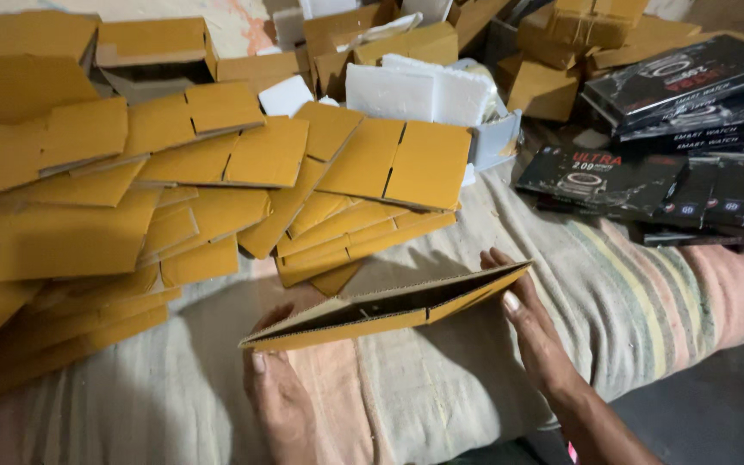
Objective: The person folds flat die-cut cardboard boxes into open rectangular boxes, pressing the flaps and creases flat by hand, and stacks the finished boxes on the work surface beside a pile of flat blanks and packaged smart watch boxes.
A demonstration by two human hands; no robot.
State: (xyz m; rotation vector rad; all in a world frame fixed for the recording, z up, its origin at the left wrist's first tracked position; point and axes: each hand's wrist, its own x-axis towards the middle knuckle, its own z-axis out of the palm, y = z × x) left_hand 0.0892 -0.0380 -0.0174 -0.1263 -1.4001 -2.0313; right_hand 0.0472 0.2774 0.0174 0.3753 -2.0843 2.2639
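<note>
Both hands grip 1 flat yellow-brown corrugated cardboard box blank: left hand under its near-left corner, right hand at the right end. Pile of matching flat cardboard blanks behind, on striped cloth.

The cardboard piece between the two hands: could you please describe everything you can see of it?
The cardboard piece is a yellow-brown corrugated box blank, partly opened so its dark inside shows between two long panels. It slants upward to the right above the striped cloth. The left hand supports its lower left end from beneath; the right hand presses its fingers against the right tip.
</note>
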